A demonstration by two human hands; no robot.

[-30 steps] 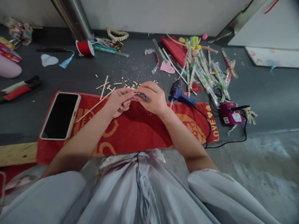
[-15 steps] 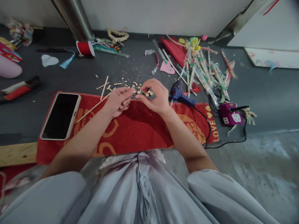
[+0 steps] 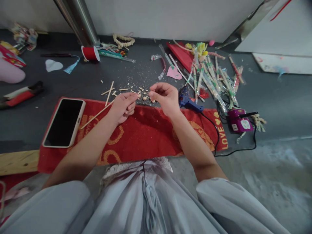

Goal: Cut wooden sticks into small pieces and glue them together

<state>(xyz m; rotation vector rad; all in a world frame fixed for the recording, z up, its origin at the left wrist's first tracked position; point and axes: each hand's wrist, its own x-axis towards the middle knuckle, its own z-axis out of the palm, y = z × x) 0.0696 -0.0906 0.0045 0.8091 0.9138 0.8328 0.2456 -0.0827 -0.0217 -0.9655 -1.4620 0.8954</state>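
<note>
My left hand [image 3: 124,105] is closed in a pinch, and a small pale wooden piece [image 3: 139,95] shows at the tips of its thumb and index finger. A long thin wooden stick [image 3: 97,114] runs from beneath that hand across the towel; I cannot tell whether the fingers touch it. Just to the right, my right hand [image 3: 165,97] has its thumb and fingertips drawn together. Whatever they pinch, if anything, is too small to make out. Between and behind the hands lie small cut wooden bits [image 3: 145,97] and crumbs.
A red towel [image 3: 146,136] lies along the table edge, with a phone [image 3: 64,123] on its left. A blue glue gun [image 3: 190,102] sits by my right hand, its cord trailing right. Beyond are wrapped sticks [image 3: 214,83], a red spool [image 3: 89,53] and pliers [image 3: 21,94].
My right hand has moved slightly right, away from the left hand, and its thumb and fingertips have come together. My left hand keeps its pinch almost in place.
</note>
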